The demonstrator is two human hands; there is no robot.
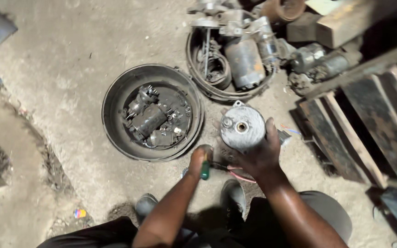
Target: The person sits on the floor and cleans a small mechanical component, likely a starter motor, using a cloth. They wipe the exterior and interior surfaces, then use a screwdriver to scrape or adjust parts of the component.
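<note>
My right hand [260,156] grips a round grey metal motor housing [242,127], held upright on the dirt floor with its end cap and centre hole facing up. Red wires [235,173] trail from under it. My left hand [200,158] is closed around a green-handled screwdriver [205,171], just left of the housing at its lower edge. The tool's tip is hidden.
A round black metal pan [116,98] holding greasy motor parts lies to the left. A second ring-shaped pan [194,55] with old starter motors sits behind. Wooden planks [368,124] lie at the right. My shoes [233,195] are below.
</note>
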